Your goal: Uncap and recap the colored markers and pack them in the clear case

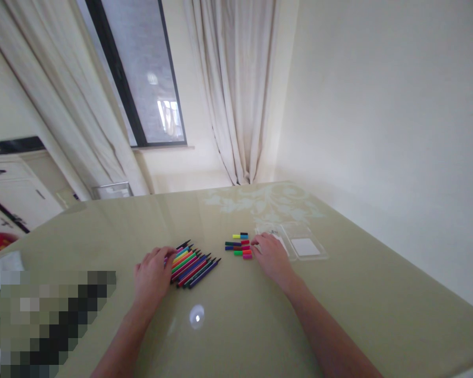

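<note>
Uncapped felt-tip pens (195, 266) of many colours lie side by side in a slanted row, with their dark tips pointing to the upper right. My left hand (153, 270) is at the row's left end, thumb and bent fingers closed about the outermost pen, which they partly cover. Right of the pens, loose pen caps (238, 247) in red, blue, green, yellow and pink form a small stacked group. My right hand (274, 257) reaches this group from the right, its thumb and fingertips pinched at a red cap. The fingers partly hide the cap.
An open clear plastic case (308, 248) with a white insert lies behind and right of my right hand. The glossy green table (228, 325) carries papers (2, 272) at the left. Behind it are a wall, curtains (236, 94) and a window.
</note>
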The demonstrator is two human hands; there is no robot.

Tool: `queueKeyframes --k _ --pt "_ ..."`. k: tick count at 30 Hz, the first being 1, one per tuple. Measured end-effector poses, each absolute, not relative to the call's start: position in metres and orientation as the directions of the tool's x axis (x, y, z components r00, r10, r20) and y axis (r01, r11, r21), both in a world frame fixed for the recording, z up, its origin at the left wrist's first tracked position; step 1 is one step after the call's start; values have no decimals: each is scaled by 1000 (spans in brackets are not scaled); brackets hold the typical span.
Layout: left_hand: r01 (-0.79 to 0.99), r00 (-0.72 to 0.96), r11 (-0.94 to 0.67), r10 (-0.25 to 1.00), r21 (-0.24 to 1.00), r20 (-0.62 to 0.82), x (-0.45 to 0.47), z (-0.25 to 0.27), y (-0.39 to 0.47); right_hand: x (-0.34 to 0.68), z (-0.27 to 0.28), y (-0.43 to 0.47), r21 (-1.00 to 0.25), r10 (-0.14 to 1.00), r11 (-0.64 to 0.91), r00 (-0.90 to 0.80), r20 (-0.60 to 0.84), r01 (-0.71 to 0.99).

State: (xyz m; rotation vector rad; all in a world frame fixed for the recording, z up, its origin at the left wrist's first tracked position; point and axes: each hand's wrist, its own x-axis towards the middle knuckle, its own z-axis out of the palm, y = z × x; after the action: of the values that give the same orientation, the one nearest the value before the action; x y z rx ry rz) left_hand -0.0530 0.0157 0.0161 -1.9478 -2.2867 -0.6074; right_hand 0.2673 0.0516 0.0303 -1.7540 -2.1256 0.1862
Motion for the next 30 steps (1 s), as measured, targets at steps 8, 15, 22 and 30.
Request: queueKeyframes --k 8,15,22,30 --pt "961 -180 112 949 253 260 -55 13 18 264 27 52 -319 966 224 -168 194 921" --pt "968 -154 97 959 232 238 -54 9 20 265 26 52 -337 968 219 -161 191 916" --pt "970 -132 80 967 231 219 -53 11 20 263 25 51 -347 959 270 -219 180 898" --pt "972 -133 83 966 222 221 -53 11 19 264 22 53 -387 944 306 -225 241 870"
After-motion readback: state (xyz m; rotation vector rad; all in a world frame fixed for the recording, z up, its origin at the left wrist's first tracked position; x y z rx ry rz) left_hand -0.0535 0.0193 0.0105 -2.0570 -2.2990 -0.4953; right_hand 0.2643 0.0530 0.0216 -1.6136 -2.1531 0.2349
